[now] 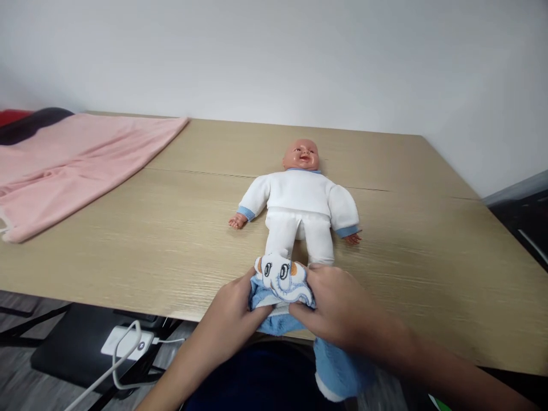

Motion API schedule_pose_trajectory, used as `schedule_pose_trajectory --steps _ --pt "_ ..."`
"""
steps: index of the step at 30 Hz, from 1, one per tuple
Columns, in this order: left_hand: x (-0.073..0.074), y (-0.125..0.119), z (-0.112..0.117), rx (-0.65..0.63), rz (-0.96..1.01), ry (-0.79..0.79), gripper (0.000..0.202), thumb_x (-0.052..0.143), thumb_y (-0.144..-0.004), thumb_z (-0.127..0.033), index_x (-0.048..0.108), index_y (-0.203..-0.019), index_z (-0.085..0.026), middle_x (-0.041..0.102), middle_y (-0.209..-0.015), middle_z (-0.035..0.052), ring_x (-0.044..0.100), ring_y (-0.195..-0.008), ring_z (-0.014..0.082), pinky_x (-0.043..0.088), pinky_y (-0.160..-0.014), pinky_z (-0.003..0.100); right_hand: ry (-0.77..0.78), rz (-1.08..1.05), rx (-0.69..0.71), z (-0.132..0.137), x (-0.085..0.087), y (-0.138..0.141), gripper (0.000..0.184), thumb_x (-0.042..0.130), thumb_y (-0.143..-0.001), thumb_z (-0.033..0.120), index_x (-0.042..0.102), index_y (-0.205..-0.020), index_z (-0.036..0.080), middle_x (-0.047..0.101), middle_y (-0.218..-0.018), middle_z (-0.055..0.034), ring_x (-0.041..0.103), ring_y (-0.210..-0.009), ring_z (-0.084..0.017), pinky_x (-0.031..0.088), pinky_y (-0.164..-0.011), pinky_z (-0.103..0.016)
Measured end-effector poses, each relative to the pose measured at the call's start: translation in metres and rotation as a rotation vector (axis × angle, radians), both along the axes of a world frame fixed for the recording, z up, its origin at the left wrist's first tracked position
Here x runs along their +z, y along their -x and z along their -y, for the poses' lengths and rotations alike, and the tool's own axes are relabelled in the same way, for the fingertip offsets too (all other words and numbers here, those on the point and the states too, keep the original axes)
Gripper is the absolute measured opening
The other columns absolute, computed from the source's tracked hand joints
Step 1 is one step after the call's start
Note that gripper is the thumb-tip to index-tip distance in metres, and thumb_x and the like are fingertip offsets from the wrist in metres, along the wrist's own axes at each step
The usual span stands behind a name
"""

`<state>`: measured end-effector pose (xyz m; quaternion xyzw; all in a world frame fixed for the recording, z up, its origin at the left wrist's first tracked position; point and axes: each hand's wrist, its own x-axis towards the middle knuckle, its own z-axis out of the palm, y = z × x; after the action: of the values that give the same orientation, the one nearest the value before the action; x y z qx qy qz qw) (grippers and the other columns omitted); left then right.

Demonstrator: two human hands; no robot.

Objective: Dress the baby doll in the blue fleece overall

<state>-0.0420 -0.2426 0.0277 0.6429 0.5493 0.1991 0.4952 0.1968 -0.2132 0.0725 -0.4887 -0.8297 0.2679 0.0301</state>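
A baby doll (302, 191) in a white top with blue cuffs and white trousers lies on its back on the wooden table. Its arms are spread and its head points to the far side. Over its lower legs, at the near edge, a blue baby garment (278, 325) with an embroidered white animal face is bunched up. My left hand (233, 308) grips the left side of this bunch, and my right hand (329, 297) grips the right side. A blue tube of cloth with a white end hangs below my right wrist. The doll's feet are hidden.
A pink blanket (81, 165) covers the table's left part, with dark and red things behind it. The wooden table (428, 245) meets a white wall. Below the near edge, a white power bank (126, 342) with a cable lies on a black chair (64, 354).
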Motion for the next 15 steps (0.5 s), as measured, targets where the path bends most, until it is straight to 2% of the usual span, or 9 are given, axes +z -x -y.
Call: schedule_pose_trajectory --steps 2,4,9,15 --pt "0.000 0.001 0.002 -0.013 0.003 0.015 0.028 0.067 -0.099 -0.027 0.068 -0.126 -0.026 0.083 -0.123 0.0059 0.077 -0.112 0.0338 0.051 -0.096 0.043 0.061 -0.014 0.018 0.001 0.000 -0.001 0.021 0.068 -0.099 0.035 0.065 -0.084 0.021 0.074 -0.081 -0.0062 0.056 -0.068 -0.019 0.028 -0.066 -0.037" --pt "0.000 0.002 0.004 -0.024 0.009 0.022 0.032 0.068 -0.098 -0.024 0.067 -0.129 -0.027 0.082 -0.126 0.0057 0.076 -0.115 0.0334 0.050 -0.098 0.043 0.102 -0.025 0.020 0.002 -0.001 -0.002 0.019 0.068 -0.098 0.032 0.065 -0.083 0.021 0.075 -0.082 -0.0057 0.057 -0.069 -0.019 0.029 -0.066 -0.036" --pt "-0.004 -0.002 0.006 -0.052 0.008 -0.045 0.025 0.068 -0.097 -0.024 0.067 -0.122 -0.026 0.077 -0.129 0.0077 0.071 -0.118 0.0339 0.050 -0.105 0.046 0.103 -0.004 0.025 0.008 0.001 -0.003 0.012 0.068 -0.099 0.031 0.070 -0.095 0.020 0.079 -0.097 -0.0109 0.068 -0.083 -0.027 0.041 -0.074 -0.039" --pt "-0.003 -0.004 0.008 -0.048 -0.006 -0.047 0.032 0.070 -0.092 -0.022 0.066 -0.124 -0.024 0.075 -0.125 0.0072 0.069 -0.116 0.0336 0.051 -0.102 0.046 0.048 -0.059 0.043 0.017 -0.001 -0.003 0.005 0.064 -0.098 0.025 0.064 -0.102 0.023 0.074 -0.114 -0.0112 0.068 -0.092 -0.028 0.053 -0.084 -0.045"
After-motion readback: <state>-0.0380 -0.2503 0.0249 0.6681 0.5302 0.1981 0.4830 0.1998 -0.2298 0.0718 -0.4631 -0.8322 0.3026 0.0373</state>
